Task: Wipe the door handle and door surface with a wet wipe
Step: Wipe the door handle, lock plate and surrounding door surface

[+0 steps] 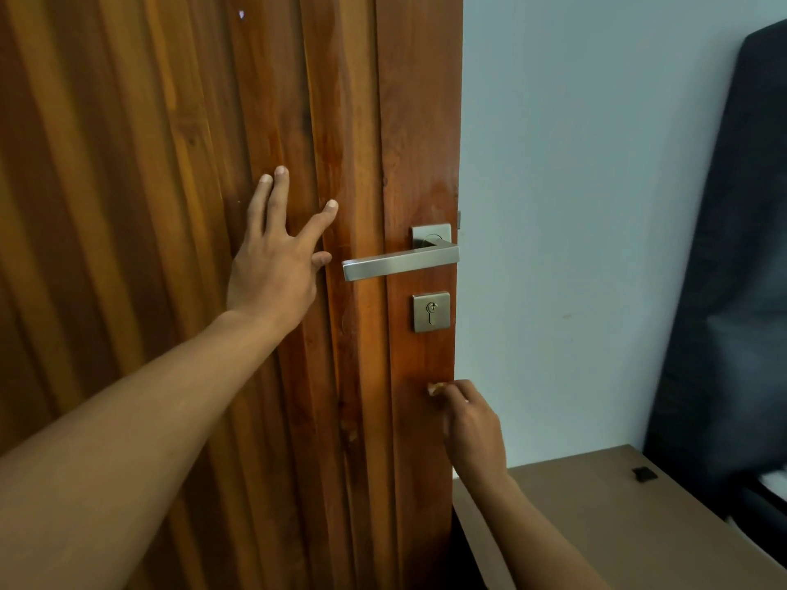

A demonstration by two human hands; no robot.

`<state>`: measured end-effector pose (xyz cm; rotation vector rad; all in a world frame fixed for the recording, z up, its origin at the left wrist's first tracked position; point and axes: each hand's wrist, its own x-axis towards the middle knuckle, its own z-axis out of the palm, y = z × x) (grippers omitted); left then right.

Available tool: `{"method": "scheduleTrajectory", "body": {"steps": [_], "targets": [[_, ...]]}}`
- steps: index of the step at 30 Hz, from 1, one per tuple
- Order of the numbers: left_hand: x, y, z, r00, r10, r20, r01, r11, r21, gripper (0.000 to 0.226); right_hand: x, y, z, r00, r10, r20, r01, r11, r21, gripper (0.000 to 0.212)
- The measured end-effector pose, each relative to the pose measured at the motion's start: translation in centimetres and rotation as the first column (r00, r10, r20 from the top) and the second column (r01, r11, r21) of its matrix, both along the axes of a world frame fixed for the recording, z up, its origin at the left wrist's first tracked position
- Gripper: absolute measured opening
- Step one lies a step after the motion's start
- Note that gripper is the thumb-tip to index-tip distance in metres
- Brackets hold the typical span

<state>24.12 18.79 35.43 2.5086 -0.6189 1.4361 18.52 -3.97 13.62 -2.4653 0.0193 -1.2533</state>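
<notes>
Currently, the right hand (pixel 472 427) pinches the wet wipe (pixel 435 388) below the horizontal door handle (pixel 398 262) (left hand (pixel 277 266) flat, released, nearer).

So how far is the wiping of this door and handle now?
Probably done: the door shines as if wet around the door handle. In hand: the right hand pinches a small wipe against the door below the lock plate, while the left hand presses flat on the panels. Left: the panels further left look dull, likely unwiped.
</notes>
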Motion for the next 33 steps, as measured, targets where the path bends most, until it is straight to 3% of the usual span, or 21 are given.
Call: {"method": "scheduleTrajectory", "body": {"steps": [6, 9, 14, 20, 29, 33], "targets": [[-0.1, 0.0, -0.1, 1.0, 0.017, 0.006, -0.017, 1.0, -0.002, 0.06, 0.6, -0.1, 4.3, 0.995, -0.01, 0.095, -0.024, 0.937, 0.347, 0.017], [-0.2, -0.1, -0.1, 1.0, 0.031, 0.001, -0.031, 1.0, -0.002, 0.06, 1.2, -0.4, 7.1, 0.99, -0.021, 0.143, -0.043, 0.902, 0.43, 0.017], [-0.4, -0.3, -0.1, 0.999, 0.043, -0.011, -0.043, 0.999, -0.005, 0.061, 1.0, -1.6, 10.3, 0.997, -0.003, 0.074, -0.022, 0.942, 0.335, 0.016], [-0.3, -0.2, 0.1, 0.998, 0.054, -0.009, -0.054, 0.999, 0.007, 0.062, 0.9, -1.7, 14.9, 0.988, 0.059, 0.146, -0.102, 0.947, 0.305, 0.019], [-0.2, -0.1, 0.1, 0.999, 0.035, -0.006, -0.035, 0.999, 0.0, 0.061, 0.1, -0.3, 12.3, 0.995, 0.045, 0.094, -0.044, 0.999, -0.02, 0.024], [0.0, -0.3, 0.0, 1.0, 0.031, -0.003, -0.031, 0.999, 0.01, 0.061, 0.3, 0.6, 12.8, 0.99, 0.072, 0.124, -0.072, 0.997, -0.004, 0.025]]}}
